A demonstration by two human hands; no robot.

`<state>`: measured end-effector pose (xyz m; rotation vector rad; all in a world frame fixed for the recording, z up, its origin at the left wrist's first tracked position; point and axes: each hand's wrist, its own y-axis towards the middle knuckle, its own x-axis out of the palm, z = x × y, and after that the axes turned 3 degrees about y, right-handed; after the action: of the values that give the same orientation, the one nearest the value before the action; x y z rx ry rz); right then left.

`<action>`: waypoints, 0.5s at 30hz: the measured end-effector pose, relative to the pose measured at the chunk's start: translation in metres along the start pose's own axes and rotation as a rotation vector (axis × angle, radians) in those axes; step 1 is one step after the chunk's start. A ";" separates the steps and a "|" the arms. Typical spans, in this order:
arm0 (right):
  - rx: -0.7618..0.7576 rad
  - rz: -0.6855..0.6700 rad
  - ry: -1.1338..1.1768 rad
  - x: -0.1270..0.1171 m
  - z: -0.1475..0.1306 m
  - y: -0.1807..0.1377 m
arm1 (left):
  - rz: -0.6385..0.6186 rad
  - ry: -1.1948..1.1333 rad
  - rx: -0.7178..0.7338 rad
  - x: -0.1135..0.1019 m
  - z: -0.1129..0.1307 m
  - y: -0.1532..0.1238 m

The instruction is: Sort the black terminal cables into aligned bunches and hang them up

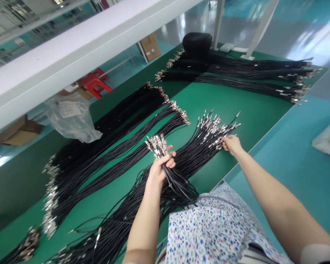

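Holding a cable bunch, tips up, in a closed left hand just over the cable pile. Touching metal tips at the pile's right end with the right hand, fingertips pinched; cannot tell whether gripping any. Facing cable rows left of the pile.

A long white beam slants across my view, and beneath it a red plastic stool sits on the floor. By the far side of the green table there's a crumpled clear bag — near it, an open cardboard carton. Farther back stands another brown box — well apart from the white posts at the table's end.
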<state>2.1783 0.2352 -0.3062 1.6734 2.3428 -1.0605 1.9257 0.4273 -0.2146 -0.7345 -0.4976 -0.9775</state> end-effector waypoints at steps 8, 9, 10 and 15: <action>-0.164 -0.027 -0.215 0.017 -0.002 -0.043 | 0.024 -0.054 -0.097 -0.007 0.002 0.008; -0.099 -0.086 -0.150 0.024 -0.003 -0.046 | 0.042 -0.058 -0.103 -0.006 0.001 0.009; -0.034 -0.154 -0.082 0.032 -0.004 -0.047 | 0.058 -0.064 -0.106 -0.006 0.001 0.010; 0.099 -0.280 0.014 0.066 -0.005 -0.037 | 0.086 -0.090 -0.095 -0.006 0.000 0.007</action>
<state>2.1218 0.2850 -0.3127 1.4122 2.6310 -1.2303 1.9293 0.4334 -0.2210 -0.8813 -0.4960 -0.8951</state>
